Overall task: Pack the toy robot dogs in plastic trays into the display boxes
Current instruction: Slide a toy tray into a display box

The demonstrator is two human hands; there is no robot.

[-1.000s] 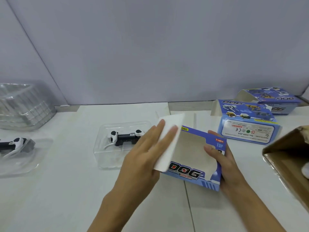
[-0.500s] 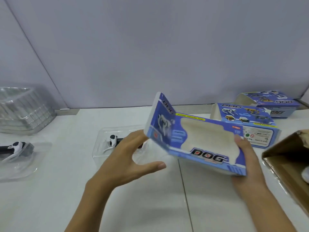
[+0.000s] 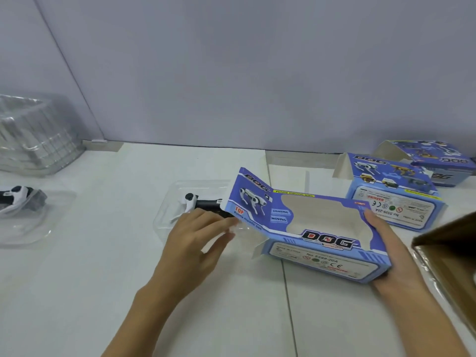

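on the counter [image 3: 77,292], left to right: one stack of clear trays [image 3: 36,135], two toy dogs in trays, one at far left [image 3: 15,199], one [image 3: 198,202] under your left hand [image 3: 195,243], its fingers loosely spread over that tray [image 3: 167,217]. your right hand [image 3: 394,256] grips the open display box [image 3: 309,228] by its right end, raised. two more boxes [image 3: 391,191] sit behind, one carton [image 3: 453,256] at right.

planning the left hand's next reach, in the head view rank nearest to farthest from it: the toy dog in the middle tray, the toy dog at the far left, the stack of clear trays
From the left hand:
1. The toy dog in the middle tray, just beyond the fingers.
2. The toy dog at the far left, by the left edge of the view.
3. The stack of clear trays, back left against the wall.
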